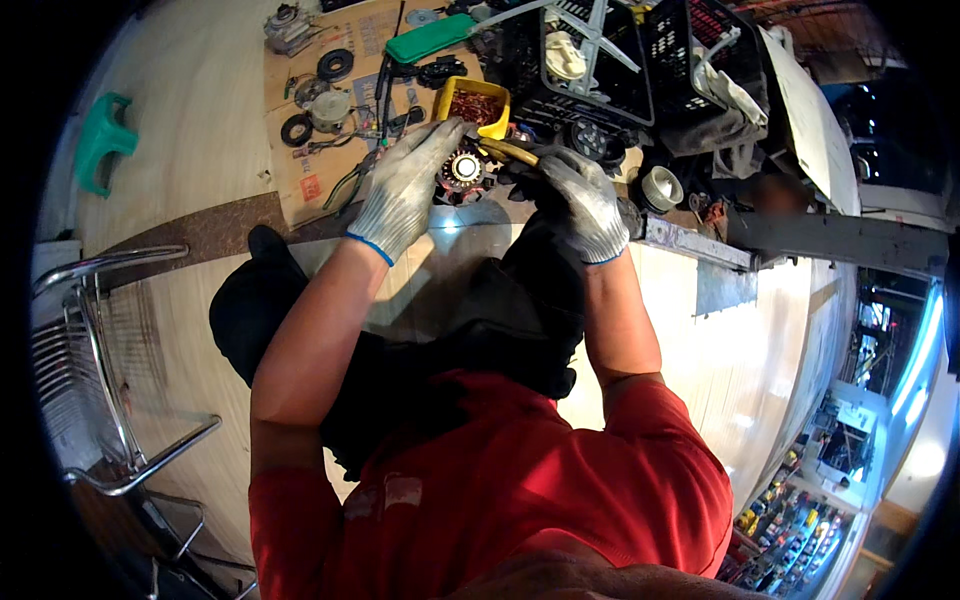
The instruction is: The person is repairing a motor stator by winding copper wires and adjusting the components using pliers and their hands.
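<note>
My left hand (405, 190), in a white knit glove with a blue cuff, closes against the left and far side of a round motor part (463, 170). The part has a toothed, brass-coloured ring around a bright centre; my fingertips are partly hidden. My right hand (582, 205), gloved the same way, grips a tool with a curved yellow handle (512, 151). The tool reaches left toward the motor part, and its working end is hard to make out. Just beyond stands a yellow bin (444, 100) holding many small reddish-copper pieces. Dark-handled pliers (350, 185) lie left of my left hand.
Cardboard (300, 170) on the left carries black rings (335, 65) and loose motor parts. A green plastic piece (430, 38) lies farther back. Black crates (650, 95) stand at the back right, near a metal beam (830, 240). Left are a green stool (105, 143) and chrome-framed chair (150, 470).
</note>
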Demonstrator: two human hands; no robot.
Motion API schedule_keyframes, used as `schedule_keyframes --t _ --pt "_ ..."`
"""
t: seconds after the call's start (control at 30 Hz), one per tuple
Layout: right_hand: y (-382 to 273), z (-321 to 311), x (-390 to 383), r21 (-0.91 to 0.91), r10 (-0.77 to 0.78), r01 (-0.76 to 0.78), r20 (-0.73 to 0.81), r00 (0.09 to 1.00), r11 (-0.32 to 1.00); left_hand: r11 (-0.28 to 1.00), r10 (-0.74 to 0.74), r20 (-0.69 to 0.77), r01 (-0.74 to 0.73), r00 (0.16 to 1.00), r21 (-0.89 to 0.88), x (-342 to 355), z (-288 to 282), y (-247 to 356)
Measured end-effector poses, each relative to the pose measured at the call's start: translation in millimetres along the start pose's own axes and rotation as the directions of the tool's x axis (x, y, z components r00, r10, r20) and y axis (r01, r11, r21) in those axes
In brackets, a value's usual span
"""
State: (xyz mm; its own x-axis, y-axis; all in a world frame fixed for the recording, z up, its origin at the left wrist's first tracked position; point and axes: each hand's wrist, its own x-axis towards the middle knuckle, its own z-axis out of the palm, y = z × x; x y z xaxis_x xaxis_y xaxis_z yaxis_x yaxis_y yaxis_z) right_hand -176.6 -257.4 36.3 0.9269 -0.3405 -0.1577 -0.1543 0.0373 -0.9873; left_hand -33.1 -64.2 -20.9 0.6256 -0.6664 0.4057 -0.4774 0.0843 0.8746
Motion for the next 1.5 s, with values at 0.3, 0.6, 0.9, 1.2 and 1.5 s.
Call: schedule_keyframes --t 0.3,0.6,0.9,1.2,1.5 --pt "-27.7 24.0 -16.2 -0.005 0.125 -0.125 0.098 0.987 0.992 0.662 -0.57 0.257 0.621 0.781 -0.42 15.9 -1.6 50.4" --pt "-31.5 22.0 -3.4 -0.338 0.287 -0.214 0.185 0.94 0.917 0.773 -0.508 0.235 0.559 0.829 -0.3 7.7 -4.5 46.4" --pt "-32.5 7.1 -36.8 -0.847 -0.097 0.261 0.244 0.965 0.463 0.668 -0.659 0.059 0.62 0.749 -0.412 16.2 -10.9 34.1" --pt "-37.2 15.2 -42.8 -0.937 -0.217 0.347 0.346 0.913 -0.032 0.637 -0.617 0.133 0.592 0.776 -0.494 16.2 -6.5 44.0" --pt "-29.5 10.7 -38.4 -0.929 -0.242 0.366 0.37 0.897 -0.062 0.737 -0.609 0.095 0.607 0.787 -0.298 15.9 -8.1 51.9"
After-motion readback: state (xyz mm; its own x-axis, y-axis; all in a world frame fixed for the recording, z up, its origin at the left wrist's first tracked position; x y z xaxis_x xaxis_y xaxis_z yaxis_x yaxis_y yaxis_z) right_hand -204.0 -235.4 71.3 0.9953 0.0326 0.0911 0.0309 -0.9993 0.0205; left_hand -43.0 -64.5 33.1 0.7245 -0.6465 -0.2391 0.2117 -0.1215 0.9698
